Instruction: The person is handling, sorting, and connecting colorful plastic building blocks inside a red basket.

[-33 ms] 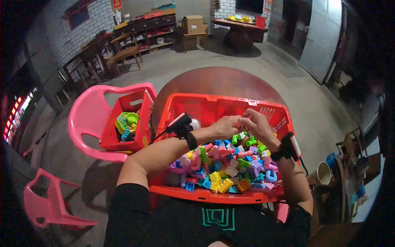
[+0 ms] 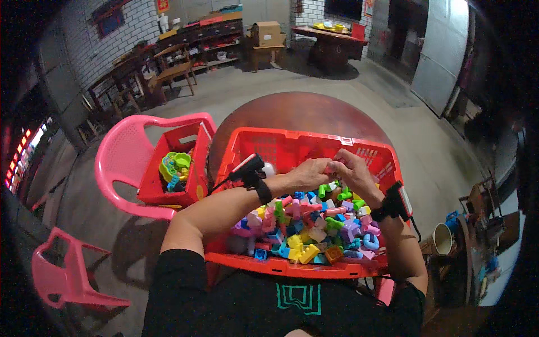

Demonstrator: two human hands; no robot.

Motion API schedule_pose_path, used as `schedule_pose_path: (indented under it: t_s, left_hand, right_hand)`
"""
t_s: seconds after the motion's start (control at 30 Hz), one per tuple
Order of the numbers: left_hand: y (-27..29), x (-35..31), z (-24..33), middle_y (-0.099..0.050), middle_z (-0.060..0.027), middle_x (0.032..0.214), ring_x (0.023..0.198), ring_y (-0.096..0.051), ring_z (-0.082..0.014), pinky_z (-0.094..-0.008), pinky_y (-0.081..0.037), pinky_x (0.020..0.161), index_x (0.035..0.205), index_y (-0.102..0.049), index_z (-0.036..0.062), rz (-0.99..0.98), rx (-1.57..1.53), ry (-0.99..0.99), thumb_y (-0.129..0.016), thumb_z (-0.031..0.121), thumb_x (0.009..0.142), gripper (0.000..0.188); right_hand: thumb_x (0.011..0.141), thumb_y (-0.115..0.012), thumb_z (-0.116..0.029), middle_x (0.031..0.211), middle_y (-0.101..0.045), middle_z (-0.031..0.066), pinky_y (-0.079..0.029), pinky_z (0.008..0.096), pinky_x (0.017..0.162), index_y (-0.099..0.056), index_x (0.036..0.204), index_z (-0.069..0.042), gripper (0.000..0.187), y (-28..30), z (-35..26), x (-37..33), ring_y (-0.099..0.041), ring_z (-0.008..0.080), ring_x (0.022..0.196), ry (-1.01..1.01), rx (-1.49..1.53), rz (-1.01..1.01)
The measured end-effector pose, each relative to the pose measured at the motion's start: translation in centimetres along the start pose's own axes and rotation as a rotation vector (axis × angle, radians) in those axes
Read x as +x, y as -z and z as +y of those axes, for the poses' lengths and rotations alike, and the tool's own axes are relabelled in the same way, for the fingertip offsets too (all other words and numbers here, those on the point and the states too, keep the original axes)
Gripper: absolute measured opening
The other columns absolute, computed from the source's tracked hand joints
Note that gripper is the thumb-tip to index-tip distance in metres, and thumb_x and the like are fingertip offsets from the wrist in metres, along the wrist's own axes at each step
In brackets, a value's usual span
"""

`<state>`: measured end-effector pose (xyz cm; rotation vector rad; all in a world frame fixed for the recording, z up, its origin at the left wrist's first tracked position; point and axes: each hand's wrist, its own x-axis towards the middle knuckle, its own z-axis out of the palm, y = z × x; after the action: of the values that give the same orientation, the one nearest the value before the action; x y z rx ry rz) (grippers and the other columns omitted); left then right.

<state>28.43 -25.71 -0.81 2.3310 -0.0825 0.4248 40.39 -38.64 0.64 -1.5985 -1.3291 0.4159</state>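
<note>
Over the far half of a large red plastic crate, my left hand and my right hand meet, fingertips close together. Both have bent, closed fingers. A reddish bit shows between them, but I cannot make out what it is. Beneath them lies a heap of colourful toy building blocks. Close below my hands are green tube-shaped pieces. A yellow block and an orange block lie near the crate's front wall. Each wrist wears a strapped-on device, the left device and the right device.
The crate stands on a round brown table. On my left, a pink plastic chair bears a smaller red box with green and yellow toys. Another pink seat stands nearer. A whitish bucket is at right.
</note>
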Motion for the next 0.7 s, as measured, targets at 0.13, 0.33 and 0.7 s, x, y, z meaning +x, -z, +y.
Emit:
schedule_pose_path:
  t_s: [0.13, 0.33, 0.7]
  left_hand:
    - [2.0, -0.4, 2.9, -0.064, -0.0077, 0.090, 0.078, -0.061, -0.0175, -0.0329, -0.050, 0.067, 0.110, -0.055, 0.0063, -0.109, -0.204, 0.212, -0.057, 0.024, 0.086, 0.029]
    - [2.5, -0.3, 2.3, -0.060, -0.0067, 0.073, 0.063, -0.057, -0.0121, -0.0309, -0.047, 0.057, 0.103, -0.057, 0.0066, -0.147, 0.039, 0.104, -0.059, 0.028, 0.084, 0.028]
    - [2.8, 0.4, 2.2, -0.041, 0.0048, 0.056, 0.045, -0.039, -0.0079, -0.0247, -0.028, 0.039, 0.090, -0.055, 0.0106, -0.487, -0.281, 0.467, -0.058, 0.033, 0.085, 0.023]
  right_hand:
    - [0.086, -0.060, -0.023, 0.071, -0.059, 0.0127, -0.045, 0.0314, 0.057, -0.053, 0.085, 0.001, 0.025, 0.2, -1.8, 0.0, -0.058, 0.0167, 0.067, 0.089, -0.140, 0.019]
    - [0.087, -0.057, -0.021, 0.070, -0.058, 0.0151, -0.044, 0.0330, 0.058, -0.052, 0.085, 0.001, 0.024, 1.4, -2.1, 0.4, -0.056, 0.0186, 0.065, 0.114, -0.328, -0.191]
    - [0.088, -0.057, -0.015, 0.067, -0.050, 0.0030, -0.039, 0.0275, 0.055, -0.052, 0.081, 0.000, 0.017, 1.9, -3.2, -0.4, -0.048, 0.0106, 0.064, 0.016, -0.090, -0.289]
